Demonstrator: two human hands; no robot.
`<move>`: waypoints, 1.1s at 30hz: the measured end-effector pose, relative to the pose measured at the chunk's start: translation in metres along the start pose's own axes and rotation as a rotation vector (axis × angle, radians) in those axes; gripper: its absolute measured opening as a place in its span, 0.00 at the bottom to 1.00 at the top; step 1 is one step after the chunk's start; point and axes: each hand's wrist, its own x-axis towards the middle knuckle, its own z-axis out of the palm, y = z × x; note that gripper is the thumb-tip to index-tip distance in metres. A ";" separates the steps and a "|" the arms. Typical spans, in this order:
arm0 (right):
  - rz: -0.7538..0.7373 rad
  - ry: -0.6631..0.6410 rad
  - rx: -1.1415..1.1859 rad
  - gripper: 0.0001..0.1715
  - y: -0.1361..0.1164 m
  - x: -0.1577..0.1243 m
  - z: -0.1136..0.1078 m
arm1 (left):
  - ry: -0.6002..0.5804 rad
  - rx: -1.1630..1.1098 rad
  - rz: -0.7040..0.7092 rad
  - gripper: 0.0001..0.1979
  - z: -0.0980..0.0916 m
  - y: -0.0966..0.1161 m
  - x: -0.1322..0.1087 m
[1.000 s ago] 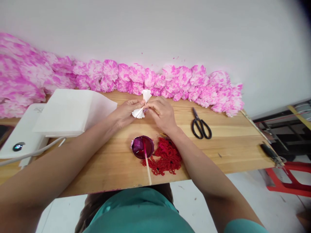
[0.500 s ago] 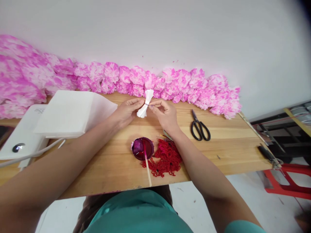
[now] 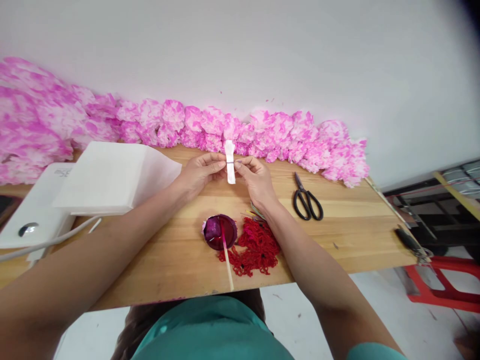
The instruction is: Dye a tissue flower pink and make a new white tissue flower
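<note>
A narrow bundle of folded white tissue paper (image 3: 230,172) stands nearly upright above the table, with a thin dark tie round its middle. My left hand (image 3: 202,172) pinches the tie area from the left, fingers closed. From the other side my right hand (image 3: 257,179) pinches at the same tie with thumb and forefinger. Below the hands sits a bowl of dark red-purple dye (image 3: 229,226), a thin stick (image 3: 227,262) with a pink-stained end leaning out of it. Beside the bowl lies a heap of red yarn (image 3: 257,247), partly behind my right wrist.
Black-handled scissors (image 3: 307,202) lie to the right on the wooden table (image 3: 165,265). A row of pink-and-white paper flowers (image 3: 210,122) lines the wall. At left, a stack of white paper (image 3: 101,175) rests on a white device (image 3: 33,215) with a cable. A red stool (image 3: 446,290) stands right.
The white paper bundle has turned from a slant to nearly upright, and its ends look narrower. Both hands still hold it at the middle.
</note>
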 end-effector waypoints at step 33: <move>-0.059 -0.061 -0.362 0.06 0.001 -0.005 0.001 | 0.125 0.786 0.133 0.06 -0.004 -0.004 0.001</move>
